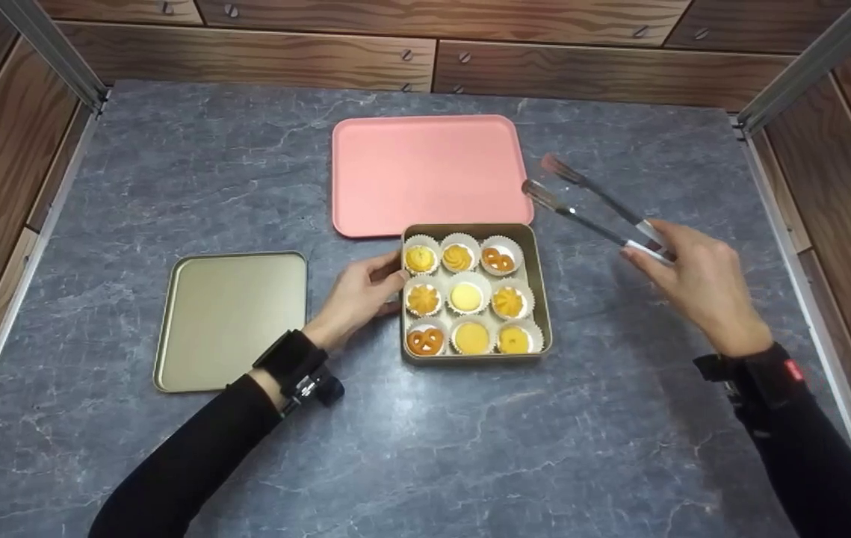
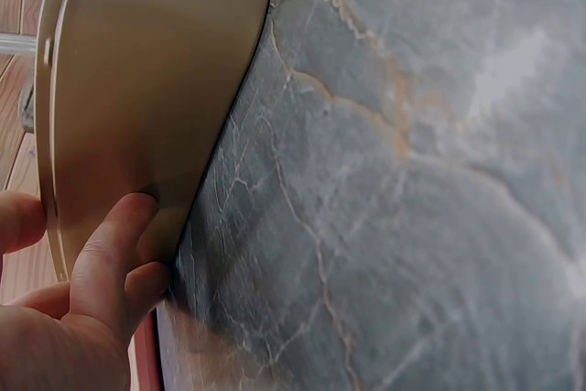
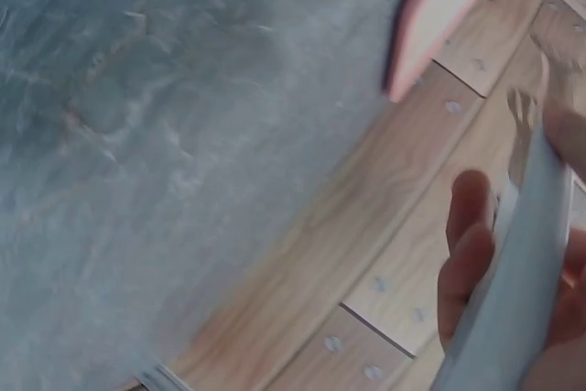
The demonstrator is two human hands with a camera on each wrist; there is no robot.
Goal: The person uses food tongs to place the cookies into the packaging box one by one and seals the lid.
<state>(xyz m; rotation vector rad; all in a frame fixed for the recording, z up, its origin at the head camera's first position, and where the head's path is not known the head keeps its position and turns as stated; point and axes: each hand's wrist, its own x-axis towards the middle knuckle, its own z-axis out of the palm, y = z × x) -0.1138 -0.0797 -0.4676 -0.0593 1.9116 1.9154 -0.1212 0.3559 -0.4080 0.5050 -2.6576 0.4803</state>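
My left hand [image 1: 354, 299] holds the left side of a square gold tin [image 1: 545, 329]. Its thumb is at the rim, and its fingertips press the outer wall [image 2: 137, 52]. Inside the tin are several small treats in pleated white paper cups, in rows: a pretzel [image 1: 425, 341], a swirled cookie [image 1: 457, 258], a pale round one [image 1: 465, 297] and others in yellow and orange. My right hand [image 1: 709, 280] grips metal tongs [image 1: 601, 196] by their white handles [image 3: 526, 272], held above the table to the tin's right. The tongs' arms are spread, with nothing between the tips.
A pink tray [image 1: 425, 172] lies behind the tin, its front edge close against it. The flat gold lid [image 1: 238, 321] lies to the left. Wood-patterned panels [image 1: 283, 56] and metal corner posts [image 1: 806, 67] enclose the grey marbled tabletop [image 1: 425, 448].
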